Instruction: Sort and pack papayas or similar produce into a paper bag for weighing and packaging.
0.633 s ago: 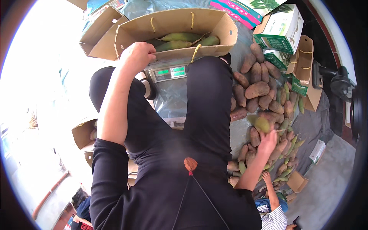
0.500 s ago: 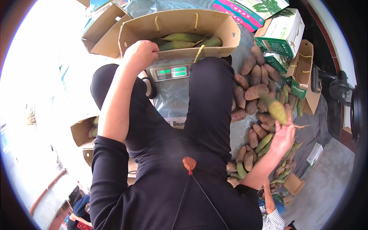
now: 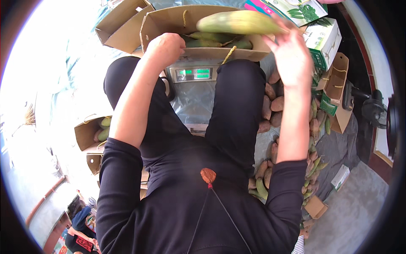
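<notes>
right hand [image 3: 292, 55] gripping green mango [image 3: 239, 22] over cardboard box [image 3: 169, 21]
left hand [image 3: 165, 47] fisted on the box's near edge

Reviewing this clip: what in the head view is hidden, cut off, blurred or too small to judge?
- Long green fruit: motion-blurred, so the right hand's grip on it is unclear.
- Cardboard box: its contents are mostly hidden by the front wall and that fruit.
- Left hand: fist on the box edge; fingers curl out of sight.
- Scale display: too small to read.
- Fruit pile: partly hidden behind the right forearm and leg.
</notes>
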`<control>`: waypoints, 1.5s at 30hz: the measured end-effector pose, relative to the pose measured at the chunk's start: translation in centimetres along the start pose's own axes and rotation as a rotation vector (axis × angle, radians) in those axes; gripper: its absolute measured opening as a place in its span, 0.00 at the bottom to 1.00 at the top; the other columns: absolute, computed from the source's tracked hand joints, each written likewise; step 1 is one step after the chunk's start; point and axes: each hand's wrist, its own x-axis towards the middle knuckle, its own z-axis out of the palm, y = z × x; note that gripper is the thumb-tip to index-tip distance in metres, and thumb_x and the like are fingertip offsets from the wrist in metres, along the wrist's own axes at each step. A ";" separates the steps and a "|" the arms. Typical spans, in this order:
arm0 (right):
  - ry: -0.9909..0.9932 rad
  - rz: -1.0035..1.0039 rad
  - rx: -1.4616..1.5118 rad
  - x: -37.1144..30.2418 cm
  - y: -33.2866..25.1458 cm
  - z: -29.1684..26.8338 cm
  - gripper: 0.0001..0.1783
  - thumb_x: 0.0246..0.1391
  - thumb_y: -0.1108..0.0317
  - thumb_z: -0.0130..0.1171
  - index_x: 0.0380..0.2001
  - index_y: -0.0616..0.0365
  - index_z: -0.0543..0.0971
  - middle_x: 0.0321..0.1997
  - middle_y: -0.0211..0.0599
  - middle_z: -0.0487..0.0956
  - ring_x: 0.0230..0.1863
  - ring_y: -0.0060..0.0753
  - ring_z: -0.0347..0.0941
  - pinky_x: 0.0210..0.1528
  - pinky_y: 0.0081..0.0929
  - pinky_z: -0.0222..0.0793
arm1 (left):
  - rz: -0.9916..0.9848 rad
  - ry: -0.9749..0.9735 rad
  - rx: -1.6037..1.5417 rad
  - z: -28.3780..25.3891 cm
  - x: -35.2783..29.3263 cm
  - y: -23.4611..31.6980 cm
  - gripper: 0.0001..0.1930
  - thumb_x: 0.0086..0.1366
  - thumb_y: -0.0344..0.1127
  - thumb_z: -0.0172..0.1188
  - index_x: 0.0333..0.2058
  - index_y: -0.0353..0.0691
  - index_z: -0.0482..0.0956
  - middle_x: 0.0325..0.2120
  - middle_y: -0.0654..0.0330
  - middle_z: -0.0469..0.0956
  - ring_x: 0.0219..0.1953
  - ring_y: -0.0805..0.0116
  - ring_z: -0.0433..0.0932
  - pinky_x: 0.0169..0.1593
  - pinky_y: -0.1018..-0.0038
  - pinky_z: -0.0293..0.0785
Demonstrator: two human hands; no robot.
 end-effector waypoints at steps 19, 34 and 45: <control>0.953 0.727 -0.688 -36.6 11.9 -19.4 0.13 0.52 0.68 0.56 0.42 0.56 0.76 0.34 0.28 0.77 0.32 0.22 0.73 0.28 0.21 0.67 | -0.031 0.005 0.009 -0.1 -0.4 0.6 0.16 0.51 0.34 0.60 0.41 0.40 0.79 0.35 0.53 0.80 0.39 0.58 0.78 0.46 0.68 0.72; 1.057 1.035 -0.652 -44.8 18.4 -17.4 0.15 0.46 0.66 0.54 0.38 0.57 0.78 0.28 0.36 0.79 0.26 0.28 0.75 0.25 0.29 0.71 | 0.132 -0.057 0.057 0.1 0.6 -0.8 0.18 0.53 0.31 0.57 0.45 0.38 0.76 0.38 0.51 0.79 0.42 0.58 0.78 0.47 0.68 0.70; 0.843 1.052 -1.140 -59.3 19.7 -24.2 0.09 0.45 0.68 0.57 0.32 0.56 0.78 0.26 0.29 0.77 0.29 0.26 0.74 0.27 0.25 0.70 | 0.062 -0.100 0.003 1.4 1.1 1.1 0.17 0.58 0.30 0.56 0.47 0.34 0.74 0.40 0.54 0.79 0.41 0.68 0.77 0.48 0.74 0.68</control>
